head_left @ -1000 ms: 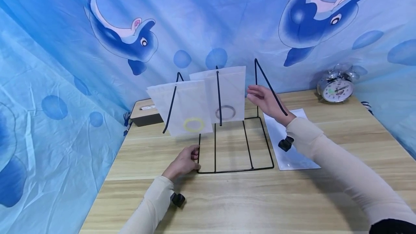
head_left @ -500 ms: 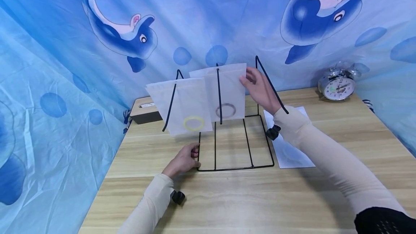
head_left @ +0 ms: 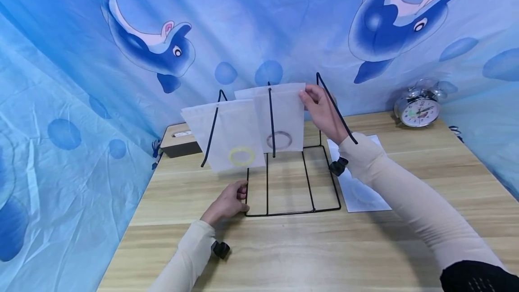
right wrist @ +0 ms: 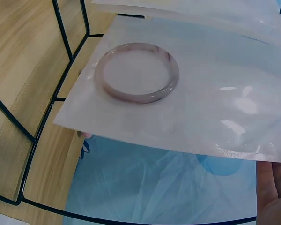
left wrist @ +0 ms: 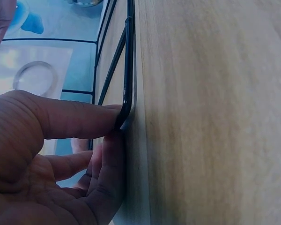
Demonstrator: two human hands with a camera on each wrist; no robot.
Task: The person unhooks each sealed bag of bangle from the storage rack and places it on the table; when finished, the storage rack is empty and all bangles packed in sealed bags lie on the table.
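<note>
A black wire rack (head_left: 293,213) with slanted hook arms stands on the table. My left hand (head_left: 228,203) pinches its near left base corner between thumb and fingers, as the left wrist view shows. Two translucent plastic bags hang on the hooks. The left bag (head_left: 227,125) shows a yellow ring shape; the right bag (head_left: 289,109) holds a pale purplish bangle (right wrist: 139,99). My right hand (head_left: 324,114) pinches the upper right edge of the right bag, its thumb in front. Its other fingers are partly hidden behind the bag.
The rack's rightmost hook (head_left: 336,108) carries no bag and passes in front of my right wrist. Right of the base lies a white bag or sheet (head_left: 365,197). A twin-bell alarm clock (head_left: 419,111) stands back right, a tissue box (head_left: 180,145) back left. Blue curtains (head_left: 251,21) hang behind.
My right hand has moved left from near the empty hook and now pinches the right bag's edge. The left hand keeps its place on the rack.
</note>
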